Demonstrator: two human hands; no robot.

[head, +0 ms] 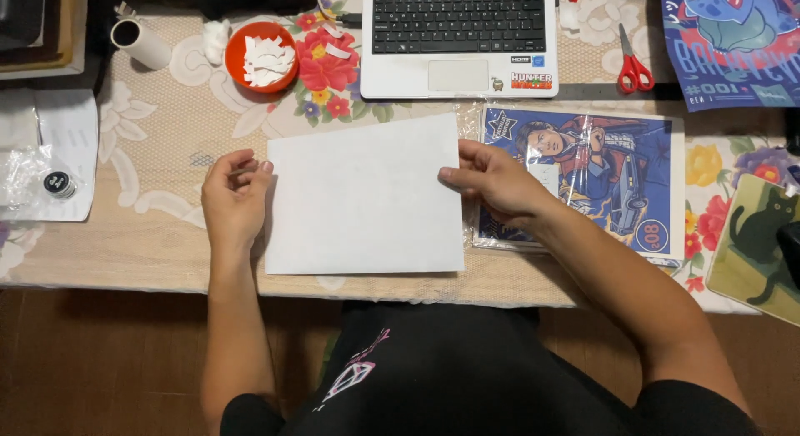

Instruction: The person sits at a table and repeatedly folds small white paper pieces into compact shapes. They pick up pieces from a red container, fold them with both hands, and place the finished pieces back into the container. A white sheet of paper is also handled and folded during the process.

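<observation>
While flat, white sheet (pixel 364 198) between hands.

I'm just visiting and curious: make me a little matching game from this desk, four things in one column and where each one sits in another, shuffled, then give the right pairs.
Things:
1. white sheet
2. red-handled scissors
3. orange bowl
4. laptop

Places:
A. far edge of the table, straight ahead of the person
B. between the left hand and the right hand
C. far left, holding white paper scraps
D. right of the laptop, on the floral cloth

Pairs: 1-B, 2-D, 3-C, 4-A
</observation>
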